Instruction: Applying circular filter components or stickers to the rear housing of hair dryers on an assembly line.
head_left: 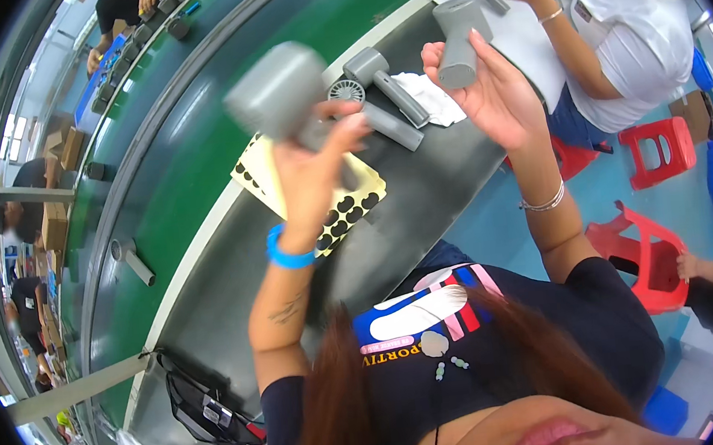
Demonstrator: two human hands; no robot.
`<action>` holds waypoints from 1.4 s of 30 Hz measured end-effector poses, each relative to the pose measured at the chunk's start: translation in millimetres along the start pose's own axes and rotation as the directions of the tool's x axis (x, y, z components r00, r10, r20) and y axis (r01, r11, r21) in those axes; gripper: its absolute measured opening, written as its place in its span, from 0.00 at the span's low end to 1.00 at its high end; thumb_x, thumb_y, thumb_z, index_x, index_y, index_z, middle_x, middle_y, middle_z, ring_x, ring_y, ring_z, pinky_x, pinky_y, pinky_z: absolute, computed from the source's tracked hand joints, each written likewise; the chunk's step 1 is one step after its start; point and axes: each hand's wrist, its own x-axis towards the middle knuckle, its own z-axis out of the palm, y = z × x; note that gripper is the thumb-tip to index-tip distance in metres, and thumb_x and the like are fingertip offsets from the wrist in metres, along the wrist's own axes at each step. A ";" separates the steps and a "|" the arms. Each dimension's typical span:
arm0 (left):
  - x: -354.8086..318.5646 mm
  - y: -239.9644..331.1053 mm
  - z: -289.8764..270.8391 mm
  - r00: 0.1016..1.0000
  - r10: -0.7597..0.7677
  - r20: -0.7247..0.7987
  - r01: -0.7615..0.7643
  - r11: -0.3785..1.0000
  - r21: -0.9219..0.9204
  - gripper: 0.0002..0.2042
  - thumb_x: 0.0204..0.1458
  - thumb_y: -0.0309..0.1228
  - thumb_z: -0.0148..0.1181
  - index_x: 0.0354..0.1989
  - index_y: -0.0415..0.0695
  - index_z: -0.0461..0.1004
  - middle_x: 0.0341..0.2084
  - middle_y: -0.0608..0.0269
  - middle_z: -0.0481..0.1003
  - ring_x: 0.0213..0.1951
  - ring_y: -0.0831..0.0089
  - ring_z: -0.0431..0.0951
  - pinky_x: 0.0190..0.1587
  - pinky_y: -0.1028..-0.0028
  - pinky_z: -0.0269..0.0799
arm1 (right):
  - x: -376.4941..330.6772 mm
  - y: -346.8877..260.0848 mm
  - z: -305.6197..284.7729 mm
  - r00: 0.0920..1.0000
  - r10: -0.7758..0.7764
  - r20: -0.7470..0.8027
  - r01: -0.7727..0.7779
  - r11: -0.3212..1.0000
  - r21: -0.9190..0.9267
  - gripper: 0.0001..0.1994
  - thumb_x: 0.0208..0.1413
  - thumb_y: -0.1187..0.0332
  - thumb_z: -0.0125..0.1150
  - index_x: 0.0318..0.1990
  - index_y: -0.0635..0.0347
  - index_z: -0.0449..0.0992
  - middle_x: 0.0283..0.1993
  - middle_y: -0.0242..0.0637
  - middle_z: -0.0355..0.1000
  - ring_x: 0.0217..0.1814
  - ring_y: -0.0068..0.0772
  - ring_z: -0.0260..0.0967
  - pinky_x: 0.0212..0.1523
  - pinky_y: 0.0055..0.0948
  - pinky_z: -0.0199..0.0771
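Dark bench (227, 299) beside green conveyor (191, 110): at 11 o'clock, left hand (309, 171), fingers clamped on 1 blurred grey device (275, 89); at 1 o'clock, right hand (507, 105), fingers gripping 1 foreshortened grey device (459, 19); lying at 12 o'clock, 2 angled devices (400, 98).

- So the belt (179, 205) runs along the far side of the table (413, 183), with a loose dryer (138, 267) lying on it, off left.
- Sticker sheets (344, 224) are on the table, partly hidden behind the left hand (305, 176), which has a raised dryer (275, 93) in it.
- Right hand (504, 101) has another dryer (458, 28) in it.
- Between the hands, two tabled dryers (396, 94) lie side by side, cloth (439, 99) just to their right.
- Further right: co-worker (622, 42), mat (534, 64) in front of them.
- Stools (659, 150) on the floor, right; bag (193, 401) by the table's left end.
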 end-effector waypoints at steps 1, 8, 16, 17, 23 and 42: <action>2.6 -8.2 14.8 0.998 0.016 0.067 -0.010 0.996 -0.090 0.15 0.46 0.24 0.64 0.41 0.34 0.70 0.32 0.57 0.77 0.29 0.75 0.77 0.31 0.78 0.73 | -1.6 3.3 4.9 1.000 -0.010 -0.026 0.010 1.000 -0.024 0.18 0.66 0.62 0.38 0.55 0.68 0.57 0.50 0.50 0.63 0.56 0.44 0.64 0.60 0.40 0.67; 10.8 -17.3 44.8 0.990 0.039 0.139 -0.004 0.969 -0.247 0.18 0.44 0.23 0.66 0.43 0.32 0.67 0.26 0.58 0.76 0.27 0.74 0.77 0.27 0.77 0.72 | 0.1 29.3 26.2 0.997 -0.023 -0.077 0.005 0.973 -0.231 0.19 0.67 0.55 0.32 0.47 0.62 0.61 0.42 0.37 0.65 0.43 0.30 0.64 0.42 0.32 0.67; 11.4 -24.2 40.3 0.988 -0.028 0.150 0.067 0.963 -0.259 0.16 0.46 0.23 0.66 0.41 0.33 0.67 0.24 0.58 0.75 0.25 0.74 0.77 0.23 0.79 0.70 | 1.2 38.3 14.0 0.996 0.012 -0.085 -0.029 0.980 -0.198 0.17 0.66 0.55 0.34 0.47 0.60 0.62 0.43 0.36 0.67 0.42 0.31 0.65 0.34 0.31 0.67; 10.6 -24.3 40.9 0.989 -0.040 0.141 0.075 0.965 -0.252 0.15 0.47 0.23 0.65 0.40 0.33 0.67 0.24 0.59 0.75 0.25 0.74 0.77 0.23 0.79 0.70 | 1.6 39.8 10.9 0.998 0.013 -0.061 -0.025 0.981 -0.194 0.17 0.66 0.56 0.35 0.48 0.60 0.63 0.43 0.36 0.68 0.41 0.31 0.65 0.34 0.30 0.67; 11.3 -27.4 44.1 0.984 -0.090 0.155 0.129 0.956 -0.263 0.10 0.50 0.24 0.60 0.38 0.32 0.68 0.24 0.58 0.75 0.25 0.74 0.77 0.25 0.78 0.73 | 0.4 43.5 -8.7 0.994 0.109 0.007 -0.109 0.994 0.025 0.20 0.66 0.56 0.36 0.55 0.62 0.59 0.46 0.38 0.70 0.40 0.30 0.66 0.33 0.27 0.65; 95.8 -14.7 47.5 0.914 -0.248 0.322 0.346 0.057 -0.937 0.07 0.54 0.29 0.53 0.34 0.41 0.61 0.29 0.62 0.67 0.30 0.73 0.69 0.36 0.75 0.72 | -18.2 52.0 -21.5 0.987 0.160 0.034 -0.156 0.858 0.489 0.22 0.65 0.62 0.36 0.57 0.73 0.54 0.54 0.45 0.62 0.54 0.38 0.67 0.59 0.39 0.64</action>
